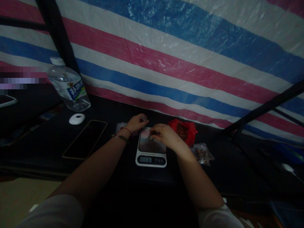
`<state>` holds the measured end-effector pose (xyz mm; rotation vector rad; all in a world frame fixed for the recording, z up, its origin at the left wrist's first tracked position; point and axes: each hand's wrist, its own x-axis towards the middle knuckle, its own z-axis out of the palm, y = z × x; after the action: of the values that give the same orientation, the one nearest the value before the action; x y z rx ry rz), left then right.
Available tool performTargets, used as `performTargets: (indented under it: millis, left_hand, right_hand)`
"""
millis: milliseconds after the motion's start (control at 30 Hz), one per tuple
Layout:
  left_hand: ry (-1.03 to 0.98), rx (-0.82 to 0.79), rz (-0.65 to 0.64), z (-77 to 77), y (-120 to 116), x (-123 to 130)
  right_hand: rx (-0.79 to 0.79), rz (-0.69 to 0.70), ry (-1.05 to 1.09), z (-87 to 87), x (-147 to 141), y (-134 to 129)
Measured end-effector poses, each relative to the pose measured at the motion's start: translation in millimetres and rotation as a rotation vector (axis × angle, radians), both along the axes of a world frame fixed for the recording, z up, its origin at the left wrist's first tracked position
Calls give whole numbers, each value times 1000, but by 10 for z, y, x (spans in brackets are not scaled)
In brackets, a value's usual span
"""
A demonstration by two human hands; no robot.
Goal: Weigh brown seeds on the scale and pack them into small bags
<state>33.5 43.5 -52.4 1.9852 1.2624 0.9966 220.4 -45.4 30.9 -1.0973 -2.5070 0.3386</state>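
A white digital scale (151, 160) with a metal plate lies on the black table, its small display lit. Over the right part of the plate, my right hand (162, 134) is closed on a small bag with dark contents. My left hand (137, 123) is at the plate's upper left edge, fingers pressed together on something small and clear that I cannot make out. Behind my right wrist sits an open red bag (192, 134) full of brown bits. Clear bags with brown pieces (203, 154) lie beside my right forearm. Some clear plastic (121, 126) shows behind my left wrist.
A dark phone (85, 139), a white oval object (77, 118) and a clear plastic bottle (71, 87) are on the left. A striped sheet (166, 60) hangs behind the table (118, 177), with black metal bars (57, 34) at both sides.
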Motion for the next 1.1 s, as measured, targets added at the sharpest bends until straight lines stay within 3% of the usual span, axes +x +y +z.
performTargets:
  millis: [233,600,1000,1100]
  left_hand:
    - [-18,0,-6,-46,24,-3]
    - [10,-4,5,-17,5,-3]
    - [26,-14,19,-50,42,1]
    - [33,-9,15,-46,41,-2]
  right_hand:
    - [-42,-63,115,18,129,-60]
    - [-164,-178,310,-424,177,-39]
    - [-138,-183,241,-377,375,-20]
    - [-113,-171,306,-355,470,22]
